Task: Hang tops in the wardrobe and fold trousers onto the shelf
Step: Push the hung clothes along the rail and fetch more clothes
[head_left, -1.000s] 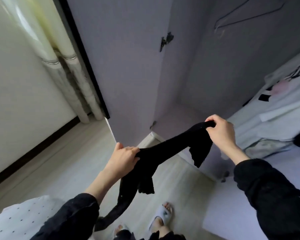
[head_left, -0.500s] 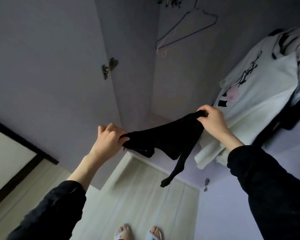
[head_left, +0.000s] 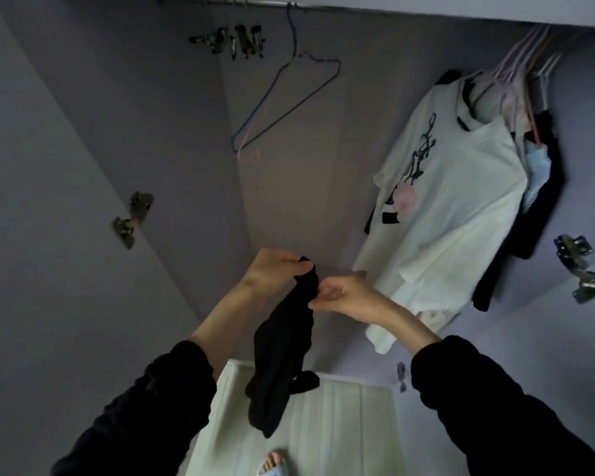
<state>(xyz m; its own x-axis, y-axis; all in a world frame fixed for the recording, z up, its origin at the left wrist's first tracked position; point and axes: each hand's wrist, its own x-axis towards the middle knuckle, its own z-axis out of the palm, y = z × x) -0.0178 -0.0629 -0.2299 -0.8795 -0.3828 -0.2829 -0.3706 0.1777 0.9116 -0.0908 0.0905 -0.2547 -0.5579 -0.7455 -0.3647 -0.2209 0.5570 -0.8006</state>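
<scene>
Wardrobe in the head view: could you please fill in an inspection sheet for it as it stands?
Surface: wardrobe interior, pale lilac; doors open.
Job's things: black garment dangling, bunched at the top; white printed top hanging on the rail among other clothes.
Clutter: empty wire hanger on the rail; cluster of clips.
Hands: left hand grips the garment's top; right hand pinches it beside.
Cables: nothing seen.
Surroundings: light plank floor; slippered foot.

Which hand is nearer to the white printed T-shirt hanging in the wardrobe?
The right hand. It pinches the black garment just left of the white printed T-shirt; the left hand grips the garment's top, farther left.
</scene>
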